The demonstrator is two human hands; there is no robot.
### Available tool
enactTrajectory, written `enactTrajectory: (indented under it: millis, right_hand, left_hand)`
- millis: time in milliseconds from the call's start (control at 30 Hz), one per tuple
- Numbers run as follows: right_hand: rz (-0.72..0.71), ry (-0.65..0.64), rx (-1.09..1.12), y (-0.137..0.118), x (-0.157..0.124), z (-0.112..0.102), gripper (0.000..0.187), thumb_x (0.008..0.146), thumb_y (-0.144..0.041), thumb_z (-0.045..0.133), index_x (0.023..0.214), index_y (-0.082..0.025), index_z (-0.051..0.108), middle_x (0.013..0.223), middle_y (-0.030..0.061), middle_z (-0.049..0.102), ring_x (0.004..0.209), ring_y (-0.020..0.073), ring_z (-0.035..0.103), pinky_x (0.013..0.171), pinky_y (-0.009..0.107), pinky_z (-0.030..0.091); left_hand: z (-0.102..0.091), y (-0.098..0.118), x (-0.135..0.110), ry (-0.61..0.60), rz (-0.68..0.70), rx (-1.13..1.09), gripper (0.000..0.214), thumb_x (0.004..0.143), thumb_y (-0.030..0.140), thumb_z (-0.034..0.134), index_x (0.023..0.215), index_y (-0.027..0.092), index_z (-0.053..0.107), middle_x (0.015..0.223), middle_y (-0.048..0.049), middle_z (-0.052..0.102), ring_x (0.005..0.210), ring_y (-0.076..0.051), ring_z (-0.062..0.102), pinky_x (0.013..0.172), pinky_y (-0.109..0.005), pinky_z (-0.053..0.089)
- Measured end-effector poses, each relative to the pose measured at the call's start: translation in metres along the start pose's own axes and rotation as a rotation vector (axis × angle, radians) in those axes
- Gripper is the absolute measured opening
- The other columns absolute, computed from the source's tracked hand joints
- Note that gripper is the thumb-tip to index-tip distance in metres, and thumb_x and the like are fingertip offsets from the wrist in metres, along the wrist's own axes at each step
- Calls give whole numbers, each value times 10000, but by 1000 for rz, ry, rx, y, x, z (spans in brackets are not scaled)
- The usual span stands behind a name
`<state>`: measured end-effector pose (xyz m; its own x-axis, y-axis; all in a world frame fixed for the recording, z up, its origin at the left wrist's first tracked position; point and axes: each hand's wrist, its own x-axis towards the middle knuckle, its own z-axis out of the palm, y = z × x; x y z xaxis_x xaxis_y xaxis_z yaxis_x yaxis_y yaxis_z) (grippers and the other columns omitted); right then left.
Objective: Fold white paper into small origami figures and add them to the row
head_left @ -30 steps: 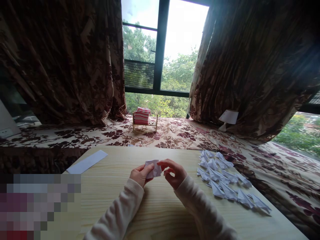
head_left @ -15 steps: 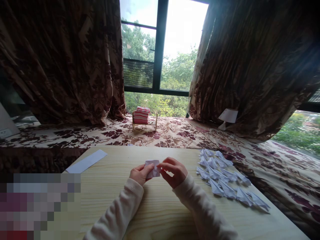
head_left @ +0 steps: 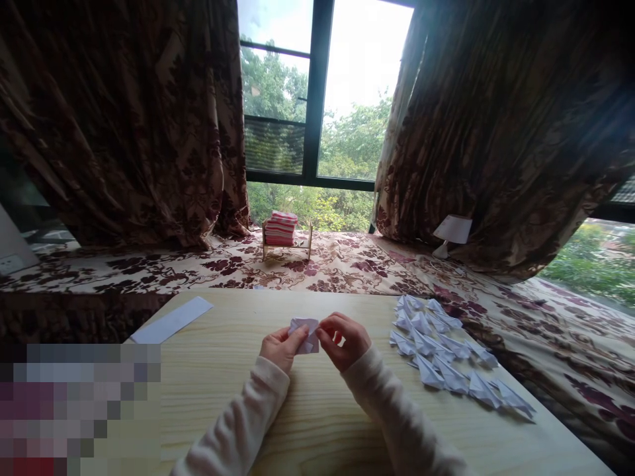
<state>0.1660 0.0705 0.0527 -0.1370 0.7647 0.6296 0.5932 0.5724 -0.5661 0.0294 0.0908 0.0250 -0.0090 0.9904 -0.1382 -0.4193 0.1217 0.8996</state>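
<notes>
A small piece of folded white paper (head_left: pixel 305 332) is held above the wooden table (head_left: pixel 317 423) between both hands. My left hand (head_left: pixel 282 347) pinches its left side with thumb and fingers closed on it. My right hand (head_left: pixel 344 340) pinches its right edge, fingers curled. Both sleeves are cream-coloured. To the right of my right hand lie several folded white paper pieces (head_left: pixel 446 360) in rows on the table.
A flat white paper strip (head_left: pixel 172 320) lies at the table's far left corner. Behind the table runs a floral-covered ledge with a small wooden rack of striped cloth (head_left: pixel 282 231) and a little white lamp (head_left: pixel 451 233). Heavy brown curtains frame the window.
The hands have drawn a little closer together on the paper, and the right fingers have closed tighter on its edge. The paper has barely shifted.
</notes>
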Motion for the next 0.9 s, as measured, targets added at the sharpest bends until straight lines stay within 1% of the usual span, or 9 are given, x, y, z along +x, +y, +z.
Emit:
enactTrajectory:
  millis: [167, 400, 567, 700, 900]
  right_hand:
    - [132, 64, 11, 2, -2, 6, 66, 694, -201, 535, 635, -183, 562, 541, -11, 541, 480, 102, 479, 448, 209, 386]
    - [273, 84, 134, 9, -4, 13, 128, 696, -254, 528, 599, -178, 564, 485, -15, 541, 444, 103, 472, 426, 210, 373]
    - [322, 110, 238, 14, -3, 17, 110, 668, -270, 560, 617, -175, 579, 550, 7, 586, 516, 127, 528, 444, 214, 395]
    - [342, 119, 343, 16, -2, 19, 136, 662, -301, 576, 629, -170, 584, 539, 10, 592, 481, 122, 527, 455, 229, 420]
    - [386, 108, 479, 18, -2, 19, 161, 617, -314, 640, 614, -163, 586, 533, 6, 587, 462, 110, 504, 435, 230, 420]
  left_hand:
    - [2, 1, -3, -16, 23, -4, 438, 397, 395, 802, 701, 92, 712, 647, -75, 703, 574, -170, 623, 607, -280, 517]
    - [3, 2, -6, -60, 42, 32, 385, 434, 383, 788, 695, 112, 713, 666, -60, 710, 595, -174, 631, 622, -266, 514]
    - [4, 5, -9, -79, 62, 54, 425, 438, 401, 781, 727, 97, 714, 682, -73, 710, 620, -184, 634, 640, -274, 510]
    - [8, 9, -15, -73, 82, 76, 400, 451, 389, 779, 721, 101, 716, 656, -67, 705, 605, -172, 624, 638, -272, 508]
    - [12, 11, -23, -66, 113, 118, 334, 453, 341, 785, 674, 100, 714, 581, -46, 682, 516, -140, 585, 549, -252, 488]
